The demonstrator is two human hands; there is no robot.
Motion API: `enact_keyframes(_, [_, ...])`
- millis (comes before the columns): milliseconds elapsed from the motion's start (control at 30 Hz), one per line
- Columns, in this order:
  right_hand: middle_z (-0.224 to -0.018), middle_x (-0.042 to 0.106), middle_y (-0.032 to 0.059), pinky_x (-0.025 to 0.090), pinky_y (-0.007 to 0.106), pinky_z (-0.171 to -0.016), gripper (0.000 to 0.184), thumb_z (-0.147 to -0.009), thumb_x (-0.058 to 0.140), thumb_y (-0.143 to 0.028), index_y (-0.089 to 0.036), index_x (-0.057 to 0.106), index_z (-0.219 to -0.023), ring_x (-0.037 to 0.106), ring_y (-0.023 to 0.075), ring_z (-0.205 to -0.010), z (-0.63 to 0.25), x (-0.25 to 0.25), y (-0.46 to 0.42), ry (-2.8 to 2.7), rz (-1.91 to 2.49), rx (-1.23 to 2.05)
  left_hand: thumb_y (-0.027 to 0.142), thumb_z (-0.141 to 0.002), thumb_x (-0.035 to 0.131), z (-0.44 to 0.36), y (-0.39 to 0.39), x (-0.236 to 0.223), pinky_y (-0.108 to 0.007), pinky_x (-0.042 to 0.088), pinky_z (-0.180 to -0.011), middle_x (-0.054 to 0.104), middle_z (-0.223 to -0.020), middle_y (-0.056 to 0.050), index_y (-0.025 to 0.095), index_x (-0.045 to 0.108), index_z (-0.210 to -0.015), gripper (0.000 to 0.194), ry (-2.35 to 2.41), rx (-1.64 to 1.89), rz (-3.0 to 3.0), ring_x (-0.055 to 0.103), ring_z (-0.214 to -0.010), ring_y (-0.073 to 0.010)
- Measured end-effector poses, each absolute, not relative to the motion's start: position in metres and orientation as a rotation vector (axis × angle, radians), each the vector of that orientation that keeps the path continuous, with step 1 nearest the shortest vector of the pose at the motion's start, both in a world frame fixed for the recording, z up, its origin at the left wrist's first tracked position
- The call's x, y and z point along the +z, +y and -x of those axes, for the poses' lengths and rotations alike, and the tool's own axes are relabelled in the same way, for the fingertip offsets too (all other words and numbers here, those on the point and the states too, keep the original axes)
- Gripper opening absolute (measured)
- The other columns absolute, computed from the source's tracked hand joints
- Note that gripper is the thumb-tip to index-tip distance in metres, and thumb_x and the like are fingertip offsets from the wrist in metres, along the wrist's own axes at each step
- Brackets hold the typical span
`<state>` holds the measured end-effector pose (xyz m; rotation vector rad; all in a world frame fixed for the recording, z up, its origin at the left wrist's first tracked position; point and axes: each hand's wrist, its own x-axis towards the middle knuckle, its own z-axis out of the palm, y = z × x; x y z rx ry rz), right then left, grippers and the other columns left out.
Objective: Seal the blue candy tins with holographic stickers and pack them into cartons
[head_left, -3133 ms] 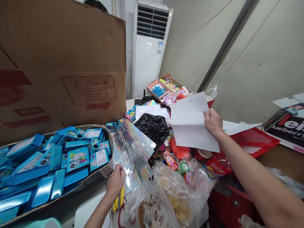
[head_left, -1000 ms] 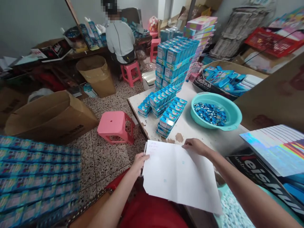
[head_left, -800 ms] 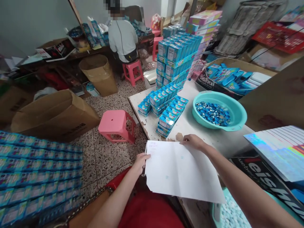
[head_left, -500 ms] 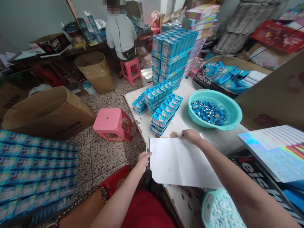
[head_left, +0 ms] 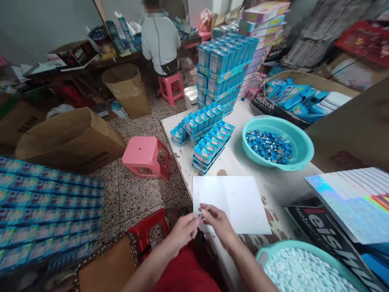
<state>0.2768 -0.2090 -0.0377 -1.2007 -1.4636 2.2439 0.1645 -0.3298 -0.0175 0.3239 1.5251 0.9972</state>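
Note:
A white sheet of paper (head_left: 240, 205) with a fold line and faint writing at its upper left lies on the near part of the worn table. My left hand (head_left: 184, 230) is closed in a pinch beside the sheet's lower left corner. It holds a slim white pen-like stick (head_left: 199, 216), small and blurred, mostly covered by fingers. Over that corner, my right hand (head_left: 217, 223) meets the left one, its fingers curled at the other end of the stick. Right of the paper stands a turquoise basin (head_left: 306, 148) of small blue and silver discs.
Blue boxes (head_left: 221, 73) in stacked trays stand on the table (head_left: 234, 146). A basin of pale pieces (head_left: 304, 267) and shiny sheets (head_left: 349, 202) lie close at the right. A pink stool (head_left: 141, 152) and cartons (head_left: 73, 142) are on the left. A seated person (head_left: 160, 42) faces away.
The view has swung from a cluttered bench to this table. The paper, held by both hands, now lies on it. My right hand has let go of it and joined my left.

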Motion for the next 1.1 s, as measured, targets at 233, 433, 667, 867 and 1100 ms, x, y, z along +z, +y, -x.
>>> enact_keyframes(233, [-0.065, 0.060, -0.0005, 0.042, 0.024, -0.059, 0.043, -0.051, 0.083, -0.052, -0.017, 0.063, -0.065, 0.048, 0.0102, -0.056, -0.276, -0.038, -0.237, -0.766, 1.484, 2.140, 0.050, -0.073, 0.051, -0.161, -0.325, -0.023, -0.019, 0.029, -0.039, 0.055, -0.066, 0.002, 0.015, 0.056, -0.083, 0.037, 1.500, 0.794, -0.404, 0.040, -0.044, -0.0055])
enact_keyframes(433, [-0.072, 0.060, 0.0001, 0.045, 0.026, -0.064, 0.043, -0.055, 0.081, -0.053, -0.017, 0.065, -0.074, 0.054, 0.0146, -0.068, -0.267, -0.036, -0.244, -0.770, 1.478, 2.181, 0.040, -0.072, 0.049, -0.147, -0.317, -0.023, -0.019, 0.028, -0.042, 0.051, -0.058, 0.004, 0.015, 0.055, -0.075, 0.026, 1.477, 0.749, -0.534, 0.039, -0.043, -0.0052])
enact_keyframes(667, [-0.062, 0.053, -0.0023, 0.040, 0.024, -0.060, 0.040, -0.060, 0.078, -0.053, -0.017, 0.062, -0.068, 0.045, 0.0113, -0.060, -0.267, -0.040, -0.256, -0.831, 1.479, 2.147, 0.047, -0.073, 0.051, -0.137, -0.323, -0.028, -0.020, 0.025, -0.039, 0.054, -0.053, 0.003, 0.016, 0.052, -0.067, 0.032, 1.427, 0.704, -0.422, 0.037, -0.038, -0.0054])
enact_keyframes(867, [-0.060, 0.052, -0.0021, 0.037, 0.024, -0.057, 0.039, -0.067, 0.072, -0.054, -0.017, 0.062, -0.069, 0.043, 0.0114, -0.058, -0.271, -0.037, -0.259, -1.115, 1.449, 2.158, 0.045, -0.075, 0.050, -0.139, -0.319, -0.021, -0.020, 0.023, -0.039, 0.055, -0.052, 0.003, 0.016, 0.054, -0.067, 0.031, 1.367, 0.737, -0.449, 0.036, -0.036, -0.0054])
enact_keyframes(1100, [-0.060, 0.051, -0.0037, 0.036, 0.021, -0.048, 0.046, -0.058, 0.074, -0.061, -0.019, 0.059, -0.071, 0.042, 0.0096, -0.053, -0.308, -0.016, -0.227, -0.849, 1.681, 1.654, 0.043, -0.075, 0.049, -0.114, -0.369, -0.040, -0.020, 0.024, -0.039, 0.056, -0.050, 0.003, 0.017, 0.052, -0.068, 0.027, 1.585, 0.603, -0.428, 0.041, -0.035, -0.0070])
